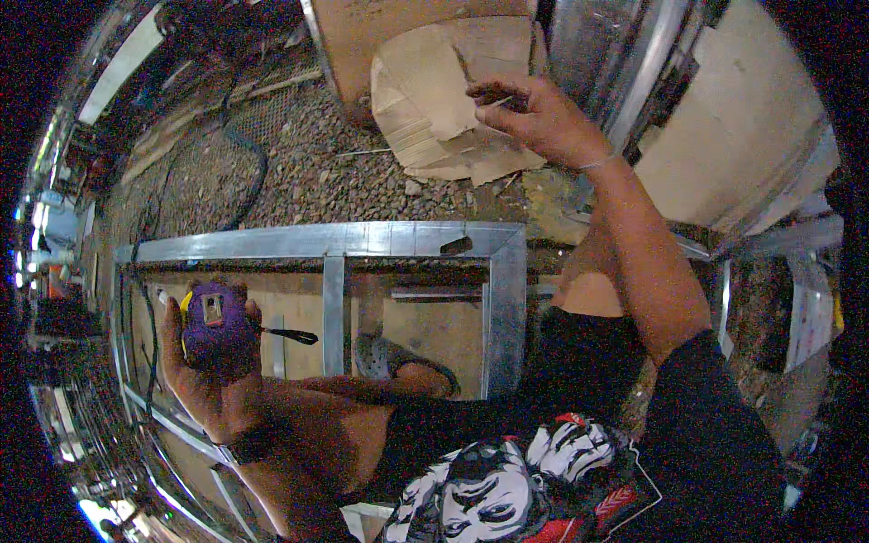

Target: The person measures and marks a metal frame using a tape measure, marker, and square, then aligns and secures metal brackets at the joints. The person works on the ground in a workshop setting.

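Left hand (215,387) holds tape measure (220,335), black strap (291,336) pointing right.

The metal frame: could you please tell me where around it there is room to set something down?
The gravel looks mostly bare between the cable, the torn cardboard and the metal frame's far rail. Nearer is crowded: the left hand holds a purple tape measure over the left bay, and a gray clog shows in the right.
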A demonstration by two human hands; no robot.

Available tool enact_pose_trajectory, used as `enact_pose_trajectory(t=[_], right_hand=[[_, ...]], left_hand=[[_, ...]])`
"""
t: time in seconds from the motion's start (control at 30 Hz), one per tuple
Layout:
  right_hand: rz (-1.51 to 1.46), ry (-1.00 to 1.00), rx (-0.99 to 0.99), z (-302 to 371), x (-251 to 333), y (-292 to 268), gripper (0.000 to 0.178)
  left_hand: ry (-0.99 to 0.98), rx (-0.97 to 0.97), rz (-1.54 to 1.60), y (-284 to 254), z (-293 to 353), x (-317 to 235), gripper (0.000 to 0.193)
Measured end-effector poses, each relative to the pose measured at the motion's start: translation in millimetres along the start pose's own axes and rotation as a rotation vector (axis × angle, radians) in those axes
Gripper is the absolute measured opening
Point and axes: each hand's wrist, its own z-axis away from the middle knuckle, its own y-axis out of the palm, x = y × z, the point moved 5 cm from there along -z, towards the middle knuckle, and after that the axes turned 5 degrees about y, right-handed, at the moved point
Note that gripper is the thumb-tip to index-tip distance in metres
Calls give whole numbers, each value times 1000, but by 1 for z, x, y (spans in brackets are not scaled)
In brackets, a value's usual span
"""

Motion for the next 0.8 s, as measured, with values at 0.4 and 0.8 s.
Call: enact_pose_trajectory(t=[0.4,0.8], right_hand=[[-322,159,223,152,46,-45,26],[-765,-925,698,267,239,-57,24]], left_hand=[[728,170,-488,-40,24,-109,38],[397,71,-1635,-302,16,102,27]])
